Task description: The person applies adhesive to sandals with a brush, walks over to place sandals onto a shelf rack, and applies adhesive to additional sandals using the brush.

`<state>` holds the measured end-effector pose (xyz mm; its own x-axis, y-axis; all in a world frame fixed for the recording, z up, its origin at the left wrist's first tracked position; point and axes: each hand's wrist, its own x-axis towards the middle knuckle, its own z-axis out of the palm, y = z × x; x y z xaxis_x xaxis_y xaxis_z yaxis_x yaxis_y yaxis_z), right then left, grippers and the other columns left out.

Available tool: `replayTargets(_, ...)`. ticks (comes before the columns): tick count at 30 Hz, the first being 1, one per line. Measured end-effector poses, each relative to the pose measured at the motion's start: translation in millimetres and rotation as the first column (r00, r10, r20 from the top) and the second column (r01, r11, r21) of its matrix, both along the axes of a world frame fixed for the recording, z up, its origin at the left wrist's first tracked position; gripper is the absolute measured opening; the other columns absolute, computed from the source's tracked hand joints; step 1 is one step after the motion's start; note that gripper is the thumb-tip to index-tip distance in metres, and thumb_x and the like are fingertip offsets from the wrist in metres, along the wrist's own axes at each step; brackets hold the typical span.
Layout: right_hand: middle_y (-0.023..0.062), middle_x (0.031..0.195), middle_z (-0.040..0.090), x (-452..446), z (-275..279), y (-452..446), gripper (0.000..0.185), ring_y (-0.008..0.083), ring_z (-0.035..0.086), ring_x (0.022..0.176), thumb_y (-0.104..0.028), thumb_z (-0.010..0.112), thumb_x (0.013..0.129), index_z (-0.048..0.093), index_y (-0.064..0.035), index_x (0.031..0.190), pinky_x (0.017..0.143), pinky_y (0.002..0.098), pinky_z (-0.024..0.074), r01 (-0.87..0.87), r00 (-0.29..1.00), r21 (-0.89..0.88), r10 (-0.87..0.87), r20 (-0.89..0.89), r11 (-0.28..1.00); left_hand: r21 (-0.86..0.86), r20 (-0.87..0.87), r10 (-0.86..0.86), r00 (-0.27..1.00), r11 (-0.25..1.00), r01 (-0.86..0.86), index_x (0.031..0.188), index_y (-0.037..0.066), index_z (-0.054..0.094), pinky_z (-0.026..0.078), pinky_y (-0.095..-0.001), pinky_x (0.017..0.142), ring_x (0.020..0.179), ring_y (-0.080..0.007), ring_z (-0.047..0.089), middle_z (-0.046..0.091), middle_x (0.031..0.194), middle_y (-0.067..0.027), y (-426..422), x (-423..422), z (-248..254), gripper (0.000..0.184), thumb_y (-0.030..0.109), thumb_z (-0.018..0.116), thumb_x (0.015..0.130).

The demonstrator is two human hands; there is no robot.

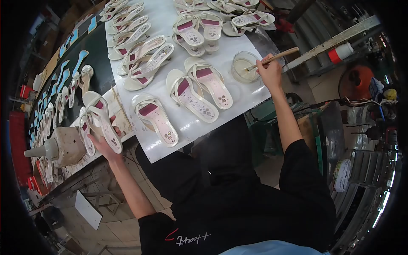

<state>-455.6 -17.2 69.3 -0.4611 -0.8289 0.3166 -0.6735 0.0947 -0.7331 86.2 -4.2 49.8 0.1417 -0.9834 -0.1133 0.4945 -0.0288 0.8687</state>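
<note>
My right hand point(270, 74) grips a wooden-handled brush point(284, 54) whose tip reaches into a clear glass bowl point(233, 73) of pale liquid at the right side of the white-covered table. My left hand point(104, 146), out to the left, is wrapped round a white thong sandal point(107, 121). A second white sandal point(86, 132) sits against it by the same hand, and its hold is partly hidden. Nearest on the table are a single white sandal point(159, 125) and a pair, with its front sandal point(195, 100) turned toward me.
Rows of white sandals point(148, 63) fill the far left of the white table point(189, 138). A plastic container with a nozzle point(63, 146) is beside my left hand. Behind it, a dark conveyor point(91, 46) carries blue shoe pieces and sandals. A metal rail point(331, 42) runs at right.
</note>
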Motion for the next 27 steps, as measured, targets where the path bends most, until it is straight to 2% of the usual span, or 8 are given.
replayTargets(5,0.0106,0.062,0.063,2,8,4,0.019,0.0215,0.067,0.059,-0.013,0.066,0.082,0.051,-0.0013,0.079,0.057,0.0313,0.0501,-0.022,1.000,-0.038,0.022,0.000,0.999,-0.108,-0.046,-0.143,0.989,0.985,0.137,0.138,-0.001,0.033,0.044,-0.0257,0.057,0.067,-0.0170,0.055,0.053,0.121,-0.0224,27,-38,14,0.092,0.074,0.015,0.087)
replayTargets(7,0.0104,0.062,0.063,10,16,9,0.019,0.0205,0.067,0.060,-0.013,0.066,0.082,0.051,-0.0012,0.079,0.056,0.0306,0.0500,-0.048,0.998,-0.064,0.050,0.035,0.997,-0.098,-0.081,-0.128,0.988,0.988,0.120,0.135,-0.004,0.035,0.046,-0.0280,0.057,0.067,-0.0187,0.056,0.053,0.119,-0.0224,36,-62,28,0.096,0.075,0.015,0.085)
replayTargets(9,0.0102,0.062,0.063,17,18,15,0.020,0.0194,0.067,0.060,-0.013,0.066,0.083,0.051,-0.0011,0.079,0.055,0.0298,0.0499,-0.071,0.995,-0.097,0.078,0.069,0.993,0.070,-0.172,0.050,0.984,0.997,-0.039,0.141,0.005,0.028,0.049,-0.0321,0.056,0.063,-0.0223,0.058,0.052,0.118,-0.0253,41,-89,48,0.091,0.075,0.013,0.085)
replayTargets(11,0.0094,0.062,0.063,23,15,19,0.021,0.0173,0.068,0.062,-0.013,0.067,0.083,0.050,-0.0007,0.079,0.052,0.0273,0.0495,-0.187,0.975,0.036,0.181,0.127,0.982,0.018,-0.231,-0.010,0.973,1.000,0.015,0.142,0.008,0.027,0.050,-0.0365,0.063,0.069,-0.0252,0.059,0.052,0.117,-0.0251,47,-96,46,0.088,0.074,0.012,0.086)
replayTargets(13,0.0093,0.064,0.063,23,14,21,0.021,0.0160,0.068,0.062,-0.011,0.067,0.084,0.049,0.0002,0.080,0.052,0.0255,0.0503,-0.186,0.964,-0.003,0.183,0.191,0.983,-0.029,-0.278,-0.112,0.954,0.994,0.108,0.135,-0.002,0.035,0.048,-0.0342,0.070,0.078,-0.0241,0.057,0.051,0.122,-0.0219,54,-107,50,0.093,0.075,0.016,0.086)
replayTargets(15,0.0093,0.067,0.063,21,14,22,0.020,0.0149,0.067,0.063,-0.009,0.064,0.086,0.049,0.0012,0.080,0.054,0.0247,0.0517,-0.077,0.929,-0.204,0.145,0.341,0.976,-0.053,-0.296,-0.117,0.948,0.993,0.106,0.138,-0.001,0.032,0.048,-0.0350,0.072,0.082,-0.0248,0.056,0.050,0.122,-0.0209,59,-115,54,0.092,0.074,0.016,0.086)
replayTargets(22,0.0089,0.068,0.063,21,19,34,0.019,0.0142,0.066,0.062,-0.009,0.063,0.087,0.049,0.0017,0.082,0.055,0.0247,0.0531,-0.117,0.948,-0.155,0.157,0.276,0.981,-0.061,-0.279,-0.166,0.946,0.986,0.155,0.141,-0.001,0.026,0.047,-0.0356,0.079,0.089,-0.0265,0.057,0.050,0.124,-0.0214,73,-124,62,0.091,0.072,0.015,0.088)
replayTargets(27,0.0085,0.069,0.062,25,23,39,0.019,0.0138,0.065,0.062,-0.009,0.063,0.087,0.048,0.0013,0.081,0.055,0.0246,0.0527,-0.124,0.937,-0.165,0.170,0.306,0.978,-0.091,-0.296,-0.178,0.938,0.983,0.158,0.142,0.000,0.024,0.044,-0.0411,0.093,0.108,-0.0323,0.055,0.046,0.130,-0.0242,79,-124,71,0.087,0.069,0.017,0.089)
